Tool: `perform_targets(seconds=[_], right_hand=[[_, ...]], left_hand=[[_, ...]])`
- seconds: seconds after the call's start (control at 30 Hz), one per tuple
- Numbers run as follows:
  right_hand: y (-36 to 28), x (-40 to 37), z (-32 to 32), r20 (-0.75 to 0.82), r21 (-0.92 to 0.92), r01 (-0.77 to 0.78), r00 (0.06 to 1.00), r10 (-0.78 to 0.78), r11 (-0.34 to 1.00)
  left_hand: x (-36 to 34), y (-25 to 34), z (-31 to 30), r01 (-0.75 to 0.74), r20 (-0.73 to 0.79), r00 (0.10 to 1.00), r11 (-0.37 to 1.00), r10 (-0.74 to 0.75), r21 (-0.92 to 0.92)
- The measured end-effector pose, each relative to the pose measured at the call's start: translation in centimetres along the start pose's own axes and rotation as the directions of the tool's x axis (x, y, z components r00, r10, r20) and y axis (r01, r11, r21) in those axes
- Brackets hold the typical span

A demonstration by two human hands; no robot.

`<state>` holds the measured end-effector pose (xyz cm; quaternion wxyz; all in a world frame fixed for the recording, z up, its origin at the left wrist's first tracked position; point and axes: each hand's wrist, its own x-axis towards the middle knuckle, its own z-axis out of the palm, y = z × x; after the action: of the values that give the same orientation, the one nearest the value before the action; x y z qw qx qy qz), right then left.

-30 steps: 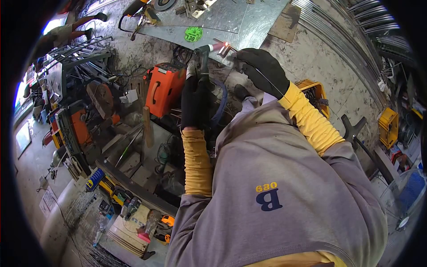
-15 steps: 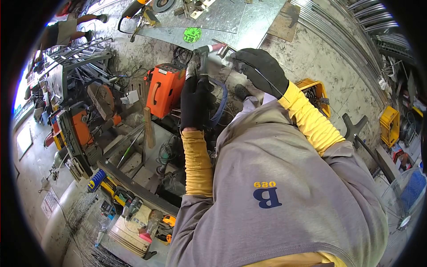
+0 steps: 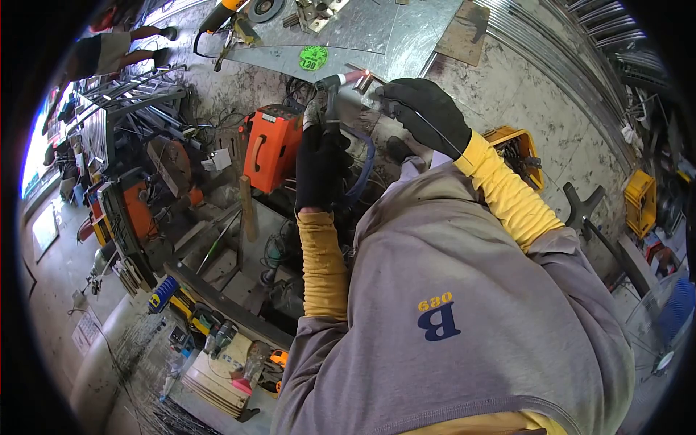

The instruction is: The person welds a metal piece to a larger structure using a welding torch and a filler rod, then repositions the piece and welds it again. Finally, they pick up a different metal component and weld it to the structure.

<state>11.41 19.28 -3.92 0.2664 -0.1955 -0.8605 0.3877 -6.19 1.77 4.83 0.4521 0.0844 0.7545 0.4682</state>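
My left hand (image 3: 321, 163), in a black glove, is closed around the handle of a TIG welding torch (image 3: 333, 101). The torch's pink nozzle (image 3: 352, 77) points right, along the near edge of the metal-topped table (image 3: 355, 43). A small orange glow shows at the nozzle's tip, beside a small shiny metal piece (image 3: 365, 84). My right hand (image 3: 428, 112), also gloved in black, is closed on a thin filler rod (image 3: 436, 131), whose tail runs back over the glove to the yellow sleeve. The rod's front end is hard to make out near the metal piece.
An orange welding machine (image 3: 272, 148) stands left of my left hand, with a blue hose (image 3: 366, 170) nearby. Yellow crates (image 3: 639, 203) sit to the right, near a fan (image 3: 678, 312). Metal frames (image 3: 130, 101) and another person's legs (image 3: 141, 45) are at upper left.
An orange glow now shows at the torch tip. Both hands keep nearly the same place and grip. The view has shifted slightly, and the other person's legs appear a little lower.
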Motion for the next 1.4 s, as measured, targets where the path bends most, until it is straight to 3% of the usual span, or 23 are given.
perform_targets(seconds=[0.47,0.5,0.53,0.57,0.67,0.7,0.73,0.8,0.83,0.9,1.03,1.1,1.13,1.2,1.33,1.4], right_hand=[[-1.2,-0.7,-0.2,0.039,-0.014,-0.054,0.998,0.055,0.998],[0.2,-1.1,0.5,-0.031,-0.154,0.168,0.984,-0.175,0.974],[0.9,-1.5,1.0,-0.066,-0.302,0.366,0.913,-0.402,0.88],[1.4,-2.2,1.7,0.021,-0.307,0.297,0.952,-0.306,0.904],[1.8,-0.8,0.6,0.016,-0.254,0.297,0.953,-0.303,0.921],[1.6,-0.7,0.5,-0.011,-0.193,0.258,0.964,-0.265,0.947],[1.5,-0.6,0.4,-0.035,-0.13,0.218,0.974,-0.225,0.967],[0.8,-0.8,0.0,0.035,-0.024,0.057,0.998,-0.056,0.998],[0.8,-0.8,-0.1,0.03,-0.018,0.053,0.998,-0.053,0.998],[0.8,-1.1,-0.2,0.025,-0.064,0.105,0.994,-0.104,0.992],[1.2,-1.2,0.3,0.044,-0.033,0.101,0.994,-0.099,0.994],[1.2,-1.3,0.4,0.04,-0.047,0.124,0.992,-0.122,0.991],[1.1,-1.2,0.5,0.032,-0.046,0.118,0.993,-0.116,0.992],[0.8,-1.1,0.6,-0.046,-0.026,0.158,0.986,-0.159,0.987],[0.6,-1.1,0.4,-0.077,0.003,0.155,0.985,-0.155,0.988],[0.9,-1.3,0.6,0.033,0.028,0.097,0.995,-0.098,0.995]], left_hand=[[-1.4,0.2,-0.2,0.009,-0.019,1.0,0.996,-0.008,0.084],[-1.4,0.1,0.0,-0.006,-0.041,0.999,0.998,0.009,0.067],[-1.4,-0.2,0.0,-0.022,-0.064,0.998,0.998,0.026,0.05],[-1.3,-0.7,-0.1,-0.041,-0.064,0.997,0.999,0.043,0.035],[-0.5,0.3,0.6,-0.005,-0.048,0.999,0.999,0.007,0.033],[-0.2,0.4,0.2,-0.011,-0.028,0.999,0.981,0.017,0.192],[0.0,-0.2,0.0,-0.152,0.034,0.988,0.959,0.148,0.24],[-0.2,-0.1,-0.1,-0.087,0.04,0.996,0.991,0.083,0.097],[-0.4,0.3,0.1,-0.085,0.039,0.996,0.991,0.081,0.106],[-0.7,1.1,0.5,0.023,-0.021,0.999,0.998,-0.025,-0.063],[0.6,-1.1,-1.1,-0.007,-0.013,1.0,1.0,0.007,0.028],[1.4,-2.2,-2.1,-0.226,0.145,0.97,0.939,0.194,0.259],[1.4,-2.0,-2.1,-0.228,0.151,0.97,0.937,0.193,0.266],[1.1,-1.1,-1.8,0.004,0.043,0.999,1.0,-0.005,0.024],[0.8,-0.6,-1.4,-0.058,0.031,0.998,0.997,0.057,0.042],[0.7,-0.4,-1.3,-0.057,0.023,0.998,0.996,0.055,0.073]])
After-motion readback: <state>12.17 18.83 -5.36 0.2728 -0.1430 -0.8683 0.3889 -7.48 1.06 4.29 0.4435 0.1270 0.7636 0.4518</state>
